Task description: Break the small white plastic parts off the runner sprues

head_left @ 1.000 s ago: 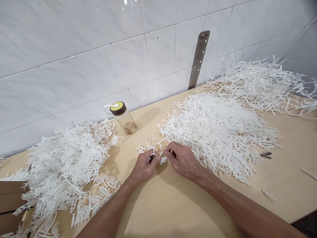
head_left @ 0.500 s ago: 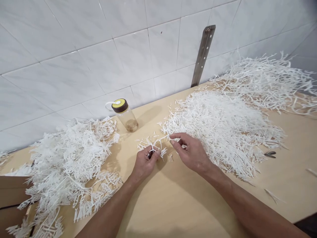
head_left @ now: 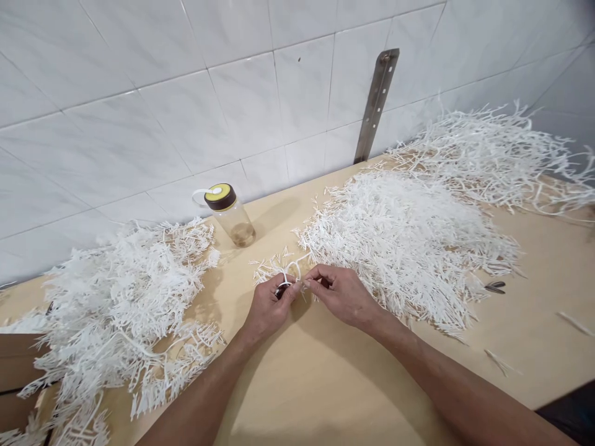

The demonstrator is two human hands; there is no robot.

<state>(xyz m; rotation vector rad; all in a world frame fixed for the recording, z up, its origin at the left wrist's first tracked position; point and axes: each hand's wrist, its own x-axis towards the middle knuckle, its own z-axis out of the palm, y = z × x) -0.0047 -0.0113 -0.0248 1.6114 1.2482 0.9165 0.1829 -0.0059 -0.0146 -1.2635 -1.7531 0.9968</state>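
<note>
- Two hands are meeting near the middle of the wooden counter (head_left: pixel 325 384), both pinching one small white plastic sprig (head_left: pixel 284 272)
- The left hand (head_left: pixel 269 306) is gripping the sprig's looped stem together with a small dark object, too hidden to identify
- The right hand (head_left: pixel 341 296) is nipping a twig of the sprig between thumb and forefinger
- The sprig is lying just beside the big middle heap (head_left: pixel 404 235)
- Another heap (head_left: pixel 121 310) is sitting on the left, and a capped bottle (head_left: pixel 230 214) is standing by the tiled wall (head_left: pixel 139 111)
</note>
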